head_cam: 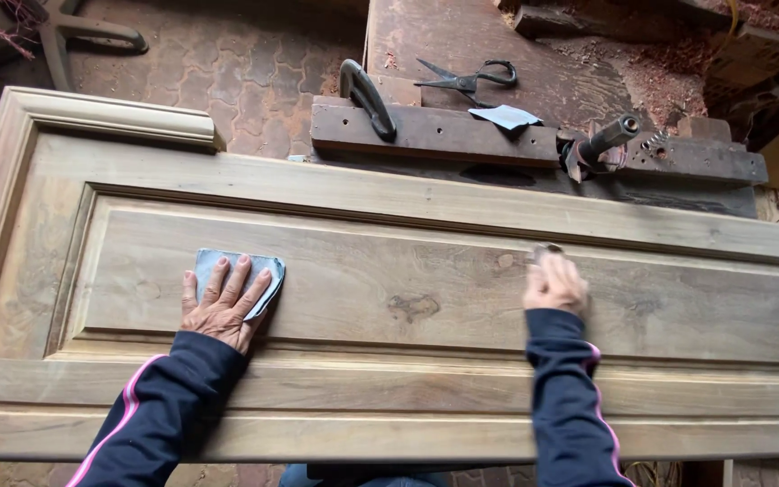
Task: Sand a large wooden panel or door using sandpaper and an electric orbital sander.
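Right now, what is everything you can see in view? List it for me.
wooden door panel: one, pale brown, lying flat across the view
sandpaper sheet: one, grey-blue, on the panel under the left hand
workbench: one, dark brown, behind the panel
scissors: one pair, dark metal, on the workbench
wooden plane: one, dark, along the bench's front edge
folded sandpaper piece: one, grey, on the plane
paved floor: reddish-brown, upper left
left hand: flat on the sandpaper, fingers spread
right hand: closed around a small object, on the panel
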